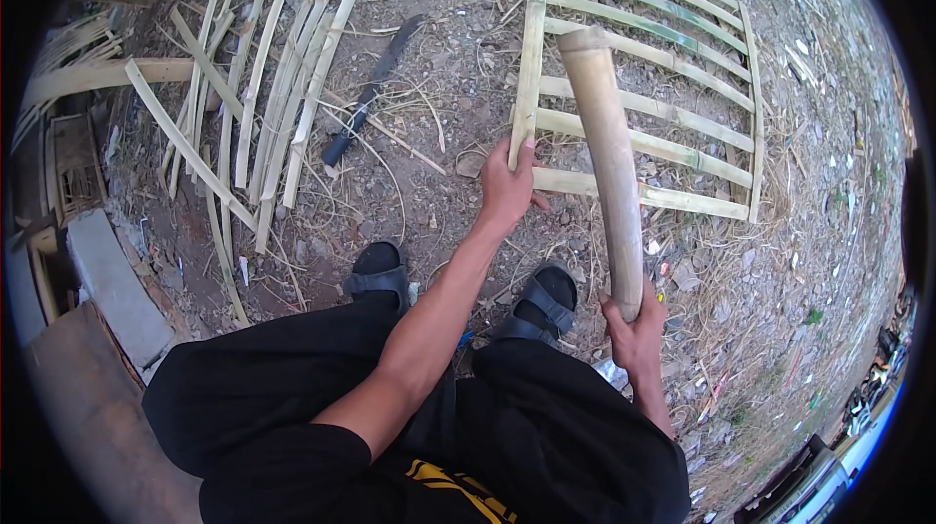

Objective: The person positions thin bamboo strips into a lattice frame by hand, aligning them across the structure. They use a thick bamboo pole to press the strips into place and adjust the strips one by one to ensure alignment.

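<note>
My left hand [509, 188] is closed round the near end of a side rail on a ladder-like bamboo frame [687, 122]. The frame lies on the ground, its several pale slats running between two side rails. In my right hand [636, 331], a thick, smooth bamboo stick [606, 149] is gripped by its narrower lower end. The stick points up and away, with its wider ringed end above the frame, hiding parts of some slats. My right fingers wrap round its base.
Left of the frame lies a machete [375, 85] with a dark handle. Several loose bamboo strips [278, 76] are spread farther left, beside a concrete block [117, 280]. My sandalled feet [541, 305] stand on rough ground littered with shavings. Assorted clutter [882, 368] lines the right edge.
</note>
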The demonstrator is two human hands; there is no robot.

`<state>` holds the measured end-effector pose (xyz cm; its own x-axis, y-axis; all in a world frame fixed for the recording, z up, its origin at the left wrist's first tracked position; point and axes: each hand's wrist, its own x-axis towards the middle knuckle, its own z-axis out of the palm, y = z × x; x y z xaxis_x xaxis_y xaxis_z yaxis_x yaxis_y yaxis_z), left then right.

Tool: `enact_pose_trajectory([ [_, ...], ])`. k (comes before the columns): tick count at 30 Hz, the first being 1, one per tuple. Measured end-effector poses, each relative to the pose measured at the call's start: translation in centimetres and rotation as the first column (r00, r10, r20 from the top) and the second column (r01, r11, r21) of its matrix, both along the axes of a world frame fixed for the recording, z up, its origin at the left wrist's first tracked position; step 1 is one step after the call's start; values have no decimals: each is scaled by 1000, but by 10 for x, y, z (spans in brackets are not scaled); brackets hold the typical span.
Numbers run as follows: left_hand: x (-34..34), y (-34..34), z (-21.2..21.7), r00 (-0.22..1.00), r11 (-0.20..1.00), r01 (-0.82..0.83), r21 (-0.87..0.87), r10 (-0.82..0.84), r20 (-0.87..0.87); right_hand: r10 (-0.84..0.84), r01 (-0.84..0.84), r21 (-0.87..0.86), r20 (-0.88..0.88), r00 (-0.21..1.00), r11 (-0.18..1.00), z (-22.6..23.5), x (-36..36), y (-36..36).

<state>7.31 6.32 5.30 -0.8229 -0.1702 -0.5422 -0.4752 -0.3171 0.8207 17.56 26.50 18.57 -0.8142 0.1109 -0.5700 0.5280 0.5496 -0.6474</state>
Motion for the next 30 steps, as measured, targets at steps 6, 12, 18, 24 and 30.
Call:
enact_pose_trajectory([
  [6,-3,-1,2,999,1000,27,1,-27,24,96,-109,83,148,984,991,-1,-6,6],
  [12,-3,0,14,993,989,101,-109,-94,70,-97,91,-38,-229,969,995,-14,12,17],
  [18,-1,3,-17,999,948,47,-313,-44,17,198,-188,223,-25,980,956,7,-30,15],
  [24,-7,5,-21,998,962,58,-267,-63,-8,185,-164,140,-154,970,976,-8,-22,20],
  [30,1,2,-18,999,943,51,-328,-53,3,20,-14,34,-210,977,999,0,-15,15],
])
